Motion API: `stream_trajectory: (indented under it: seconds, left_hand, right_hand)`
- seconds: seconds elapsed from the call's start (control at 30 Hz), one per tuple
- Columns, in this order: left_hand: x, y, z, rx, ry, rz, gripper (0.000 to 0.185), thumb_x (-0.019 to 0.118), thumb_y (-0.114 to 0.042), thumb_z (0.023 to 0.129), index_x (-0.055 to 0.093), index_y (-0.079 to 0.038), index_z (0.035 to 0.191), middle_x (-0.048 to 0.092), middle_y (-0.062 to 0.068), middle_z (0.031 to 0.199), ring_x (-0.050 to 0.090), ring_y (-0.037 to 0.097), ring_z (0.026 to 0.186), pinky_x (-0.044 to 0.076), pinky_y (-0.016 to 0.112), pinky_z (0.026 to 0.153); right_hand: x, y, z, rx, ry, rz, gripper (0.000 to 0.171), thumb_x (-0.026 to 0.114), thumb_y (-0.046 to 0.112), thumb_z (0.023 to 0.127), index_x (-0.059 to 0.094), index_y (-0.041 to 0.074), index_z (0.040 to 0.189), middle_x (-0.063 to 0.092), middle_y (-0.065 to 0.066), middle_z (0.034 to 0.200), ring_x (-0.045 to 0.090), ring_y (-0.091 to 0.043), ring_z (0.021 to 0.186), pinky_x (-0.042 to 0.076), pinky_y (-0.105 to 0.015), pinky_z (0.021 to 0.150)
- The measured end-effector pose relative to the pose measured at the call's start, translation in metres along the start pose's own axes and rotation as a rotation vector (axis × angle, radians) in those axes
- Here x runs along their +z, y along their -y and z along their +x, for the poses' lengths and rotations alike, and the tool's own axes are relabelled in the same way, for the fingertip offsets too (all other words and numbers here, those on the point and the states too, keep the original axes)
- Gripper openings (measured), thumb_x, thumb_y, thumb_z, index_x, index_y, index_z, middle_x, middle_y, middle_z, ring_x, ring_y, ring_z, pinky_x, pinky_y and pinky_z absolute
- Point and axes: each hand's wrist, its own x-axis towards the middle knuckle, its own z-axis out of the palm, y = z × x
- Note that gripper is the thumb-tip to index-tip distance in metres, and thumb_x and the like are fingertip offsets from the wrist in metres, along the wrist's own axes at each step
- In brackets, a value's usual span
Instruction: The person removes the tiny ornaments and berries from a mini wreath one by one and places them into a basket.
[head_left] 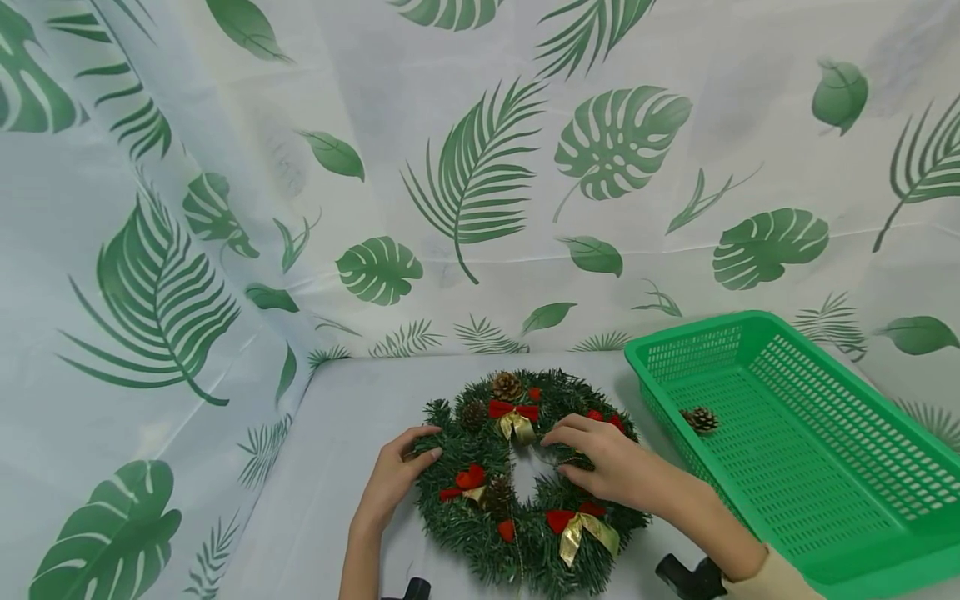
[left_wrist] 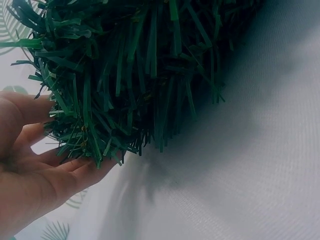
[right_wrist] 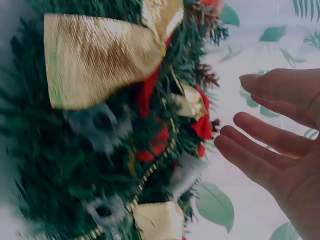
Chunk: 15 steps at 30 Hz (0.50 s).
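Observation:
A green Christmas wreath (head_left: 480,546) lies on the white table, dressed with red-and-gold bows (head_left: 572,533), pine cones (head_left: 507,386) and red hearts. A thin gold bead string (right_wrist: 159,162) runs across its greenery. My left hand (head_left: 397,471) holds the wreath at its left edge; the left wrist view shows the fingers (left_wrist: 95,172) curving beneath the green tinsel. Over the wreath's right side, by the central hole, is my right hand (head_left: 603,458). Its fingers are spread and loosely bent, with nothing between them in the right wrist view.
To the right stands a green plastic basket (head_left: 802,450) with a pine cone (head_left: 702,420) at its left side. Leaf-printed white cloth (head_left: 480,317) hangs behind the table and along the left. Dark wrist-camera parts (head_left: 690,577) show near both forearms.

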Motion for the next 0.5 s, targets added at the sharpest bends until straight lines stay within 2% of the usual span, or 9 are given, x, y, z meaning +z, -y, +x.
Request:
stream_trajectory:
  seconds: [0.2, 0.37, 0.5]
  left_hand:
    - [0.001, -0.002, -0.001, 0.001, -0.001, -0.008, 0.039, 0.072, -0.025, 0.098, 0.067, -0.018, 0.136, 0.046, 0.016, 0.158, 0.047, 0.045, 0.142, 0.046, 0.062, 0.106]
    - [0.001, -0.003, -0.002, 0.001, -0.001, -0.017, 0.039, 0.071, -0.024, 0.099, 0.066, -0.017, 0.137, 0.045, 0.017, 0.159, 0.049, 0.045, 0.141, 0.047, 0.061, 0.105]
    - [0.001, -0.003, -0.002, -0.002, -0.002, -0.017, 0.039, 0.071, -0.023, 0.099, 0.066, -0.017, 0.137, 0.045, 0.017, 0.159, 0.051, 0.044, 0.139, 0.048, 0.06, 0.104]
  right_hand:
    - [0.011, 0.005, 0.003, 0.046, 0.05, 0.042, 0.031, 0.074, 0.004, 0.093, 0.069, 0.008, 0.124, 0.066, -0.006, 0.121, 0.069, -0.017, 0.095, 0.058, -0.03, 0.075]
    - [0.017, 0.008, 0.005, 0.04, 0.069, 0.074, 0.031, 0.073, 0.005, 0.095, 0.068, 0.01, 0.125, 0.065, -0.005, 0.122, 0.067, -0.011, 0.094, 0.058, -0.03, 0.073]
    - [0.024, 0.01, 0.007, 0.022, 0.074, 0.106, 0.032, 0.073, 0.005, 0.095, 0.067, 0.009, 0.125, 0.064, -0.006, 0.124, 0.069, -0.015, 0.097, 0.058, -0.029, 0.075]
